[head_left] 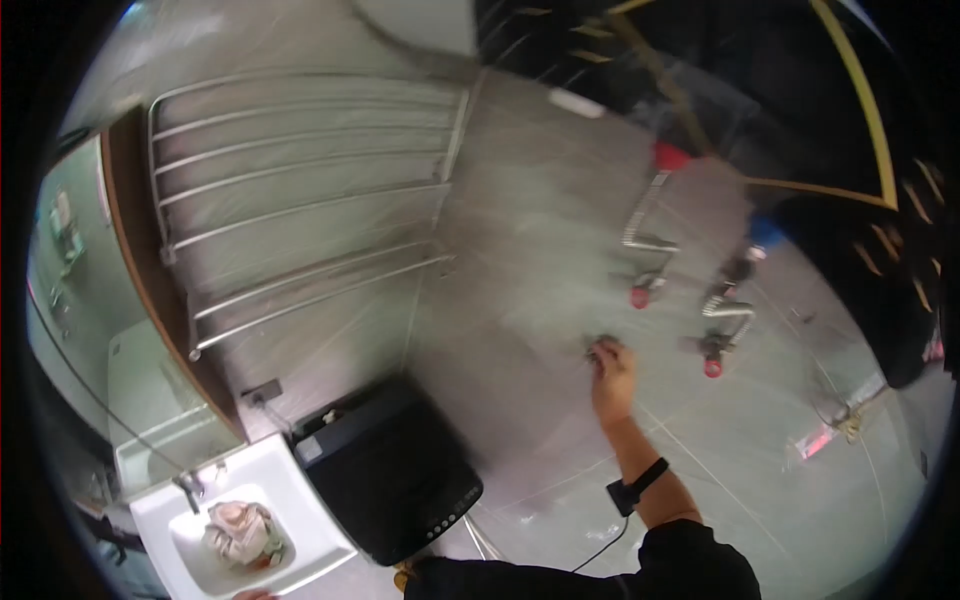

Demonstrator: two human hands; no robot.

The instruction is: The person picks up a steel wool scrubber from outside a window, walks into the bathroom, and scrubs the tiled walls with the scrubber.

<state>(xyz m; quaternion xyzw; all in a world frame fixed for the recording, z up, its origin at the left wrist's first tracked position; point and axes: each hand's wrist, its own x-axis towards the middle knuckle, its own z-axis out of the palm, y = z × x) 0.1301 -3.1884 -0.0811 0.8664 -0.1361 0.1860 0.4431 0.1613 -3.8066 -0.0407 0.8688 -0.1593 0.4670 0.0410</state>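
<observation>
My right hand (613, 378) is stretched out toward the grey tiled wall (520, 340), its fingers pressed together around something small and dark that I cannot make out. A black band (640, 485) with a small box and a cable is on that wrist. Only a sliver of my left hand (255, 594) shows at the bottom edge, by the front rim of the white sink (315, 530); its fingers are mostly hidden. Crumpled pale cloth (240, 530) lies in the sink basin under the tap (190, 488).
A black washing machine (390, 480) stands beside the sink. Metal towel rails (300, 165) and a mirror (110, 280) are on the left. Valves with a red ring (640, 297) and flexible hoses (630, 225) are on the wall at right, near a black heater-like unit (760, 90).
</observation>
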